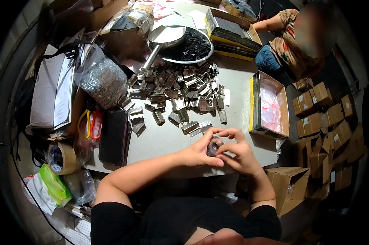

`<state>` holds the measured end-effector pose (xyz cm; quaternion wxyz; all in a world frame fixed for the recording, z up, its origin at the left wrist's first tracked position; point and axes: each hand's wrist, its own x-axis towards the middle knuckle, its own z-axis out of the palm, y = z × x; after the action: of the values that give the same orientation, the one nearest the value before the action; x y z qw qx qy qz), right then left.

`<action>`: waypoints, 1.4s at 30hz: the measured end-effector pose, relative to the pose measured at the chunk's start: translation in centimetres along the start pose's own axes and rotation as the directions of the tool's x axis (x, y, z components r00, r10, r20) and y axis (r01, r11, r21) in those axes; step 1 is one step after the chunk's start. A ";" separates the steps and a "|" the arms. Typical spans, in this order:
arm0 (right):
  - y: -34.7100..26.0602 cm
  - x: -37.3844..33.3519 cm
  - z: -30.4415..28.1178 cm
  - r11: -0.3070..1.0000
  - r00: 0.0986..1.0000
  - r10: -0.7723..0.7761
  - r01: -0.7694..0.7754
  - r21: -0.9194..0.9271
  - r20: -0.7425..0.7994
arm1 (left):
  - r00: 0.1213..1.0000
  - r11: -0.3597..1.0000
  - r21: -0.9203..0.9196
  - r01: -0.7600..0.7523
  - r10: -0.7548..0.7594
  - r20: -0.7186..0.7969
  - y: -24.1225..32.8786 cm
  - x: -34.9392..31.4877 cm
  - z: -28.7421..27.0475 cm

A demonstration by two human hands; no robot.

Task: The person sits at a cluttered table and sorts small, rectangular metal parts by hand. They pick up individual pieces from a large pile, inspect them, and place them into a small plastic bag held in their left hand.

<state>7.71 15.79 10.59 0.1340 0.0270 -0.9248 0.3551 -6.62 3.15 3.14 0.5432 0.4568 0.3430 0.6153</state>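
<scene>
Apparently for steadiness, the two hands meet just over the near edge of the bench (237,87), right of its middle. The left hand (198,152) curls thumb and fingers around a small dark, shiny piece (212,147), likely serving as the holder; the right hand (242,154) has its fingertips bent narrowly at it, too blurred to tell whether they grip or only touch. Loose brackets (180,105) spread from the bench's middle toward the hands, probably so that each is within easy reach. Toward the far edge, a scoop (167,34) rests on the bowl (211,49), its handle out over the brackets, handy to grab. A box (256,102) of bags sits along the right edge, seemingly to keep them together
</scene>
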 end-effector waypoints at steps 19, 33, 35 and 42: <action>1.3 -1.1 -0.9 0.940 0.946 0.313 -0.297 0.168 -0.080 | 0.959 0.893 0.449 0.003 0.125 -0.256 0.3 -0.2 0.2; 1.8 -3.4 -0.3 0.954 0.957 0.284 -0.276 0.118 -0.056 | 0.918 0.915 0.404 -0.019 0.176 -0.356 -0.3 -0.2 0.3; 1.8 -5.3 -0.9 0.942 0.939 0.328 -0.318 0.105 -0.102 | 0.914 0.904 0.428 -0.011 0.183 -0.362 -0.7 -0.1 0.4; -1.6 -18.6 -9.2 0.764 0.622 0.527 -0.645 0.003 -0.579 | 0.911 0.920 0.390 -0.049 0.201 -0.360 -1.4 -0.2 0.4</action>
<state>27.94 19.84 13.21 0.2707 -0.3943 -0.8344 0.2740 -5.74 3.13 2.00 0.3254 0.4401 0.5245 0.6521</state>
